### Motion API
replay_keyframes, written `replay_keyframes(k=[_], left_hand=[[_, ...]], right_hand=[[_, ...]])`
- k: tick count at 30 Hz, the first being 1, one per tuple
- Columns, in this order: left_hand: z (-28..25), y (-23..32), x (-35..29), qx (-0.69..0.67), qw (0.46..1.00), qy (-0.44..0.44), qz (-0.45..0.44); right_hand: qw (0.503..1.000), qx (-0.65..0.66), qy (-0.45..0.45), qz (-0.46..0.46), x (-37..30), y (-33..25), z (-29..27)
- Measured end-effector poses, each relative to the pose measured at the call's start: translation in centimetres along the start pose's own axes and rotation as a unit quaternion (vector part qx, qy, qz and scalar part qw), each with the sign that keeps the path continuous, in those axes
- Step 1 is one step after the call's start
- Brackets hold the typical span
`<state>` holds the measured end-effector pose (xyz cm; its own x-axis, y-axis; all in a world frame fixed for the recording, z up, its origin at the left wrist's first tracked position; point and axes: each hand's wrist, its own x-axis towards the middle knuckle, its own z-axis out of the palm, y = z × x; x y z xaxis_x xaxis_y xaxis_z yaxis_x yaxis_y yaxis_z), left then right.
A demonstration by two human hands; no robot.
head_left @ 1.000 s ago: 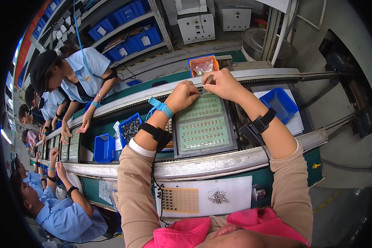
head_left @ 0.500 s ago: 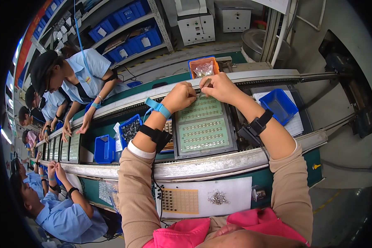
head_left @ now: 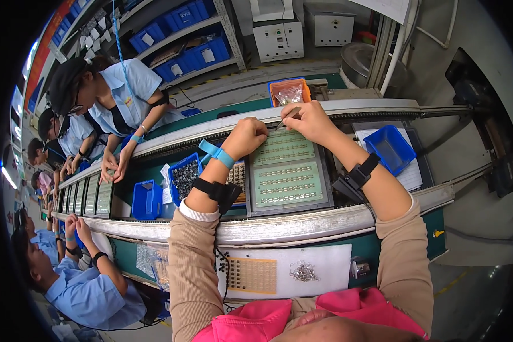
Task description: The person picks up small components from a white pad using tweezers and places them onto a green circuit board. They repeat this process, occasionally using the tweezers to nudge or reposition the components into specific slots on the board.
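In my right hand (head_left: pixel 310 121) is a slim metal tool that looks like tweezers (head_left: pixel 292 112), its tip pointing down at the far edge of a pale green circuit board panel (head_left: pixel 288 186). My left hand (head_left: pixel 247 137) is closed at the panel's far left corner, fingertips pinched together; whatever is between them is too small to make out. Rows of small metal parts run across the panel. Two such green sections lie in a dark frame (head_left: pixel 329 199) on the conveyor line, below my hands.
Blue bins stand left (head_left: pixel 146 199) and right (head_left: pixel 390 149) of the frame; another (head_left: pixel 184 178) holds small dark parts. An orange bin (head_left: pixel 289 91) sits beyond the far rail. Nearer me, a white foam sheet (head_left: pixel 330 268) carries loose metal pieces. Co-workers (head_left: pixel 125 94) work along the line.
The whole view has shifted slightly rightward. My hands stay at the panel's far edge, the right one tilting the tool a little. Across the line, a co-worker's hands have drawn closer together.
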<state>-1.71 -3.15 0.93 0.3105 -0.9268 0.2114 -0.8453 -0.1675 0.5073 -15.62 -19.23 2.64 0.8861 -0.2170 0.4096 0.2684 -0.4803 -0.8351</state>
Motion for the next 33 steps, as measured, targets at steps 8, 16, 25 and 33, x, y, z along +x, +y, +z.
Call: replay_keyframes(k=[8,16,25,33], left_hand=[[0.1,0.0,0.0,-0.007,1.0,0.005,-0.009],[-0.1,0.6,-0.1,-0.071,0.997,0.022,-0.012],[0.0,2.0,0.0,0.023,0.988,0.088,0.123],[-0.3,0.9,0.4,-0.206,0.974,0.057,-0.07]], right_hand=[[0.998,0.035,-0.021,0.048,-0.1,0.7,0.6],[0.995,0.08,-0.005,0.052,0.0,0.5,0.6],[0.976,0.186,0.065,0.093,0.3,1.1,0.0],[0.985,0.139,0.084,0.053,0.4,0.7,-0.6]])
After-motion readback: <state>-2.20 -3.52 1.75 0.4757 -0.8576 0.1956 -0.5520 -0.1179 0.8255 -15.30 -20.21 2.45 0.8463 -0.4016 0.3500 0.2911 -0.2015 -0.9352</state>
